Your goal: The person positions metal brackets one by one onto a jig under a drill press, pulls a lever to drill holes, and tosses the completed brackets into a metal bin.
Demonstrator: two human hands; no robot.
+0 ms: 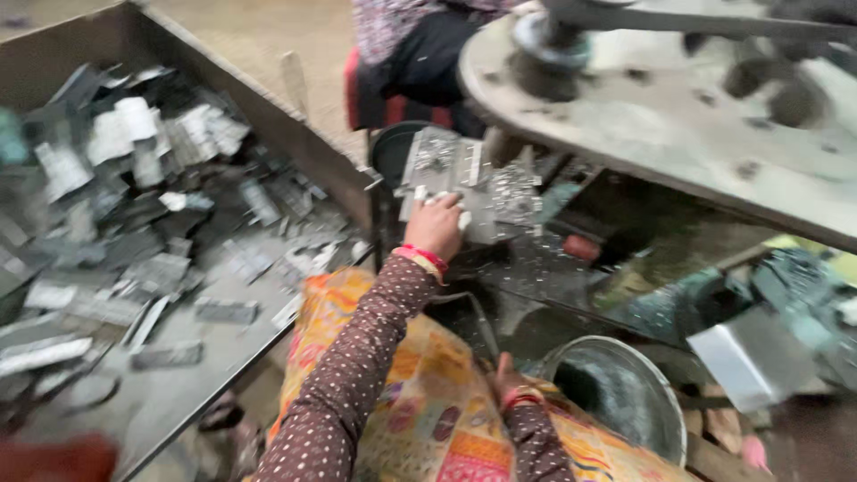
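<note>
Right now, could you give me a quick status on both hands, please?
Left hand on perforated metal strip. Right hand resting in lap, beside steel bowl. Nothing blocking.

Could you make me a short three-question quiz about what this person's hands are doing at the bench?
1. True or false: the left hand rests on a grey metal sheet on the press bed.
2. Where is the right hand? A) inside the metal bucket B) low on the lap, on the patterned cloth C) in the scrap tray
3. What fills the big tray to the left?

Key
1. True.
2. B; it sits beside the bucket, not in it.
3. Loose grey metal offcuts, blurred here.
</note>
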